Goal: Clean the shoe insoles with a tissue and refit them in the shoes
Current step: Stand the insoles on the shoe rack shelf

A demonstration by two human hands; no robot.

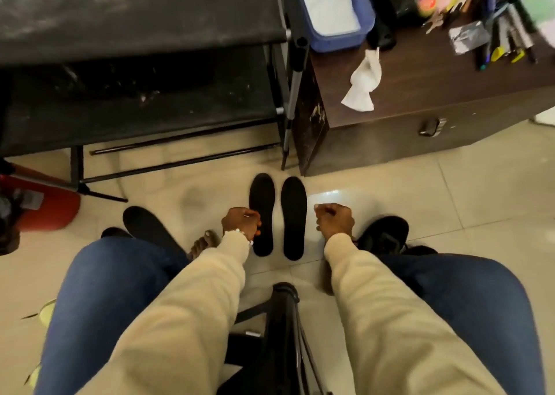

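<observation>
So the person is sitting with both arms in beige sleeves reaching down between the knees toward the tiled floor (390,190). Two black insoles (263,214) lie side by side on the tiles, close but not touching, toes pointing at the corner of the brown bench (435,94). The left hand (241,222) is curled up, its grip closed, and it sits over the near left edge of the left insole; can't tell if it's actually pinching the insole or just hovering on it. The right hand (334,219) is a closed fist holding nothing, just right of the right insole, with bare tile between them.

A black shoe (384,235) sits just behind the right wrist, partly hidden by the sleeve. Another dark shoe (147,229) is off to the left by the left knee. The crumpled white tissue (363,82) lies on the bench top near its front edge, well apart from the insoles. A black rack (144,64) fills the upper left, its legs standing near the insole toes.
</observation>
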